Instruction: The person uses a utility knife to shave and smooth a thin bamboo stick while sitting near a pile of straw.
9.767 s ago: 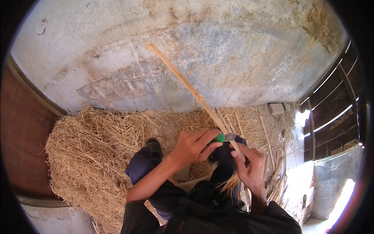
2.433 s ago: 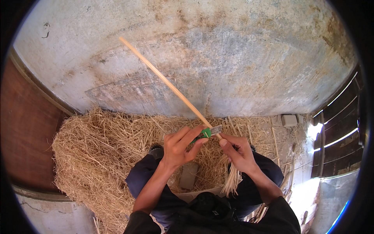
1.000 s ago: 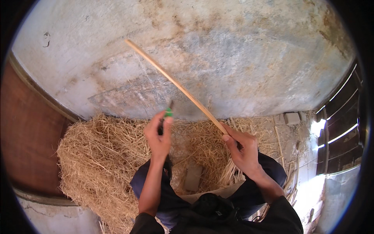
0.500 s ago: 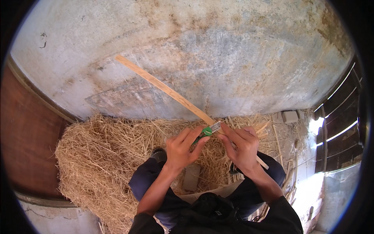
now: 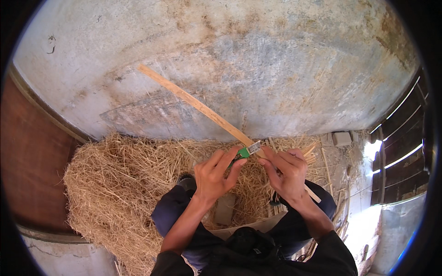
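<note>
A long, flat, light-brown strip of wood or bamboo (image 5: 198, 106) slants from the upper left down to my hands, its far part in front of the wall. My right hand (image 5: 287, 172) pinches the strip between thumb and fingers. A paler end shows beyond my right wrist, over the knee. Closed around a green-handled tool (image 5: 242, 153) is my left hand (image 5: 215, 172). The tool's short, flat, silvery end lies against or just over the strip, close to my right fingertips. Whether it is a cutter I cannot tell for sure.
Loose straw (image 5: 115, 184) is heaped on the left and around my feet. A stained wall (image 5: 276, 83) stands ahead. One brick (image 5: 225, 209) lies between my legs, and a block (image 5: 341, 138) sits at the wall's foot. Dark slats (image 5: 400, 152) are on the right.
The silvery end of the tool has tilted slightly upward, and my left hand has shifted a little left. The strip has barely moved. Both hands keep their hold.
</note>
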Demonstrator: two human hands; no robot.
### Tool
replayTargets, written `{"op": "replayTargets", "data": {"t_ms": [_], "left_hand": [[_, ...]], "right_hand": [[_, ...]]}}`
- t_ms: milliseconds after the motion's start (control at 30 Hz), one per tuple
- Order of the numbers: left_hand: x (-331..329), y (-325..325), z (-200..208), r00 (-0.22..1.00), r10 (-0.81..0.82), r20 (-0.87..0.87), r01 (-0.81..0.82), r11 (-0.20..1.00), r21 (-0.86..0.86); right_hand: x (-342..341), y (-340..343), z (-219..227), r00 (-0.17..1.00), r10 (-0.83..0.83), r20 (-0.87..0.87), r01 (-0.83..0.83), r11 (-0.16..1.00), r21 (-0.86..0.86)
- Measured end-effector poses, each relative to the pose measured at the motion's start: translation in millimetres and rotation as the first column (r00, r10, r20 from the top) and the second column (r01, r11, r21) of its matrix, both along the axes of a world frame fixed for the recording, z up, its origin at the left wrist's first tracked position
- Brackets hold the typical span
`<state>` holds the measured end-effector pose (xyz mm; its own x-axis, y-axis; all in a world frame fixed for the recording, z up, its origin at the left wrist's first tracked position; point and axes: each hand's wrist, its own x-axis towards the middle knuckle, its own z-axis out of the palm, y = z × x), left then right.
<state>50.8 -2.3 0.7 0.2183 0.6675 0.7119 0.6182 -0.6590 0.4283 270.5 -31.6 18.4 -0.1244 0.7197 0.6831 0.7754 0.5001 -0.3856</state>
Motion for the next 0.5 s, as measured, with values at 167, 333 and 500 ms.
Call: {"op": "replayTargets", "data": {"t_ms": [167,333,500], "left_hand": [[-2.6,1.2,1.5,0.999,0.025,-0.043,-0.024,0.999,0.021],[-4.9,3.0,4.3,0.997,0.036,-0.069,-0.032,0.998,0.053],[-11.9,7.6,7.4,0.996,0.063,-0.058,-0.058,0.994,0.089]], "right_hand": [[1.5,-3.3,1.3,1.000,0.006,-0.012,-0.006,0.998,-0.060],[1.2,-2.4,1.7,0.999,0.023,-0.032,-0.024,0.999,-0.042],[0.4,-1.5,1.5,0.998,0.052,-0.035,-0.052,0.999,0.003]]}}
